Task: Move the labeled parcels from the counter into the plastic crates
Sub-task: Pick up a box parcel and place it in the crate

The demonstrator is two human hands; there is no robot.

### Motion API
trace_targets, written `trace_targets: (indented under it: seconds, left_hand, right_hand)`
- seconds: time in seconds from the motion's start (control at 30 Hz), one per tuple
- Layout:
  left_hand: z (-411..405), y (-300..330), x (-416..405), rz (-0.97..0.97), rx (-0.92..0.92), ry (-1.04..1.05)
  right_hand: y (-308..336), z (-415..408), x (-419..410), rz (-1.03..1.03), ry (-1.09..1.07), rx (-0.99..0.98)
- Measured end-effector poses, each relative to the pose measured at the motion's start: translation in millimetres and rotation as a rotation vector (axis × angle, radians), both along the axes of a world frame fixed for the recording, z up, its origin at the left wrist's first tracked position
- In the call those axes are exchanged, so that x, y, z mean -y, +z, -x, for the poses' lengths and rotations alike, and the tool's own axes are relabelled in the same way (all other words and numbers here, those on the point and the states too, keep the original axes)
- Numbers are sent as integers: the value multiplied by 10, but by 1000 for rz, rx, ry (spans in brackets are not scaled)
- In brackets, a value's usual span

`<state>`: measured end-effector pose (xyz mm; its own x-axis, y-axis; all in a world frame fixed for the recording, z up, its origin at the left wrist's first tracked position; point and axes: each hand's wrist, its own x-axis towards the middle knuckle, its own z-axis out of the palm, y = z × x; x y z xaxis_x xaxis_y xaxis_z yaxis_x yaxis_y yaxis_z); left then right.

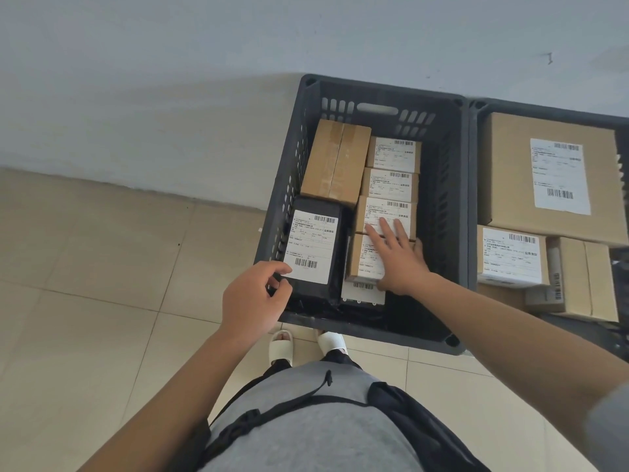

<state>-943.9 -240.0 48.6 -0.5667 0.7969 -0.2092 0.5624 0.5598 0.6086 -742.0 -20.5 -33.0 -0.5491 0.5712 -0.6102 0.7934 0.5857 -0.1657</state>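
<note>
We look down into a dark plastic crate (452,233) on the tiled floor (85,301). Our left hand (252,298) pinches the near corner of a black parcel (316,253) between thumb and curled fingers; this parcel lies label-up against the crate's left wall. Our right hand (398,257) is spread flat, fingers straight, pressing on the nearest small brown box (366,260) in a row of labeled boxes, fingertips reaching onto the next box (384,212). A taped carton (335,158) sits at the far left. A second crate (476,107) to the right holds a large box (510,172) and smaller ones.
</note>
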Motion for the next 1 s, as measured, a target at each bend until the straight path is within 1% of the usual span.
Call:
trace_targets:
  seconds: [0.5, 0.63, 0.73, 0.83, 0.9, 1.0]
  left_hand:
    - [8, -1, -30, 15, -28, -2]
    - [15, 15, -20, 15, 10, -25]
    - [79, 54, -16, 27, 130, -54]
    - [184, 139, -30, -47, 370, -51]
    - [221, 241, -59, -106, 536, -31]
    - [201, 395, -110, -153, 653, -89]
  right_hand:
    - [-48, 95, 77, -35, -44, -10]
    - [-65, 97, 69, -64, -39, -5]
    - [10, 79, 106, -54, -61, -16]
    - [245, 50, 196, -22, -157, -83]
    - [470, 21, 322, -24, -305, -195]
    - [831, -62, 650, -72, -658, -488]
